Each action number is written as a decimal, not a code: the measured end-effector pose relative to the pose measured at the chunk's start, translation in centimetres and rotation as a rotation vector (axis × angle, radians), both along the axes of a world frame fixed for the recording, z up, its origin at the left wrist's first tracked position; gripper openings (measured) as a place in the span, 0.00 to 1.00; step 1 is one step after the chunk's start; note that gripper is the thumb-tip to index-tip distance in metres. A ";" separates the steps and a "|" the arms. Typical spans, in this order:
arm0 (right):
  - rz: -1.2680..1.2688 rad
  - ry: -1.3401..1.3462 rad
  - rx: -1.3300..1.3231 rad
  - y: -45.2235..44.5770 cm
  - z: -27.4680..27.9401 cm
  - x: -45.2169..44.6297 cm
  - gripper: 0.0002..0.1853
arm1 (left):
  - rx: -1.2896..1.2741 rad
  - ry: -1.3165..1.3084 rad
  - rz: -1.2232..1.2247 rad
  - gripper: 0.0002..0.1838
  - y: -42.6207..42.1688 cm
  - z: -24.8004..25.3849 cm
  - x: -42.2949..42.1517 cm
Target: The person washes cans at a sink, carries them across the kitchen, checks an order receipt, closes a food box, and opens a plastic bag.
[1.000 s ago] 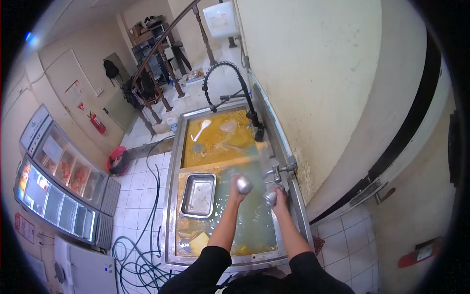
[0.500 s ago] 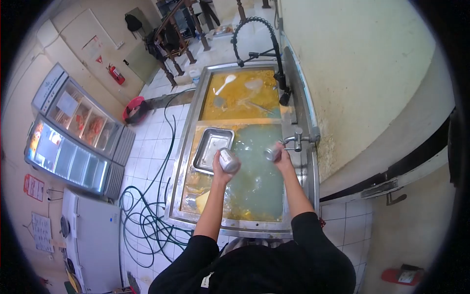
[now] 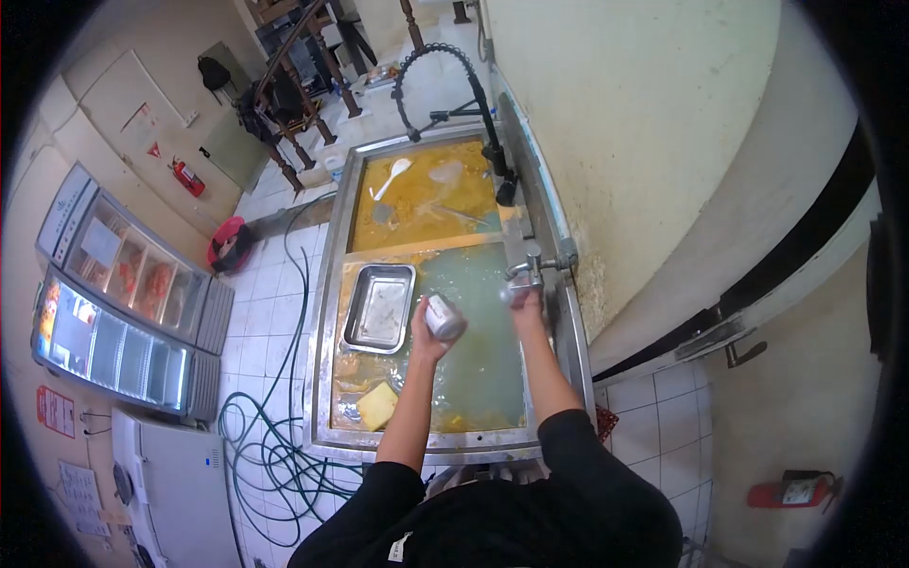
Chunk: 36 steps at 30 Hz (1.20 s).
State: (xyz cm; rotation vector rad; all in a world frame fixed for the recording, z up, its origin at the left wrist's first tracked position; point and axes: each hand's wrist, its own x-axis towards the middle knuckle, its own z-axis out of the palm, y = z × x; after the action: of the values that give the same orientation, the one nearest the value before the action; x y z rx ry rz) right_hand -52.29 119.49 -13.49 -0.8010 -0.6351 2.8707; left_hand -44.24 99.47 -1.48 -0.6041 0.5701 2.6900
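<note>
My left hand [image 3: 423, 331] is closed around a silver metal canister [image 3: 442, 319] with a pale label, held above the cloudy water of the near sink basin [image 3: 483, 379]. Under the tap [image 3: 532, 265] at the right edge, my right hand [image 3: 527, 300] is closed on a small silvery piece [image 3: 512, 292], blurred, possibly a lid. Left of the canister, a rectangular metal tray [image 3: 381, 309] lies in the basin. A yellow sponge [image 3: 378, 406] sits at the basin's near left.
The far basin [image 3: 426, 194] holds yellowish water with a white ladle-like spoon [image 3: 391, 178] in it. A black spring faucet [image 3: 497, 151] rises at the right. Green hose [image 3: 275, 454] lies coiled on the floor at left, near a display fridge [image 3: 123, 293].
My right hand has moved the silvery piece to just below the tap. My left hand still holds the canister in nearly the same place. The whole view has shifted slightly.
</note>
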 end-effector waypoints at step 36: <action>0.342 0.182 -0.099 -0.8 3.9 3.8 0.35 | -0.218 -0.019 0.022 0.17 -5.3 -1.0 2.4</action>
State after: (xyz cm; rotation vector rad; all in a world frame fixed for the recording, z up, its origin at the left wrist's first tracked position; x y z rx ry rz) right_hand -48.52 118.65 -9.63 -0.4702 -0.6694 3.2562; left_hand -41.83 94.17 -2.51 -0.6950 0.8645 2.6593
